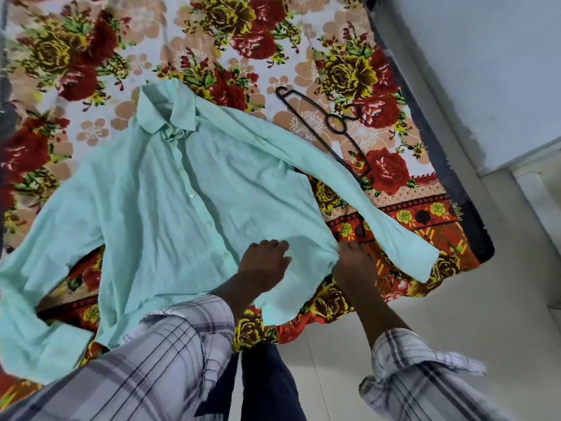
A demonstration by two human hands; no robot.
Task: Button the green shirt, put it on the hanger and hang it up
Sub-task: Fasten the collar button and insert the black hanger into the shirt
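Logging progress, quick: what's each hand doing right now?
Left hand: rests on the green shirt; grip cannot be told.
Right hand: pinches the green shirt's side edge.

Floral bedspread [91,56] (red roses), pale floor [425,299], probably white wall [485,71].

The green shirt [170,208] blankets the bed's [243,41] near half — one sleeve lies between the near edge and the black hanger [337,123]; the far side lies open.
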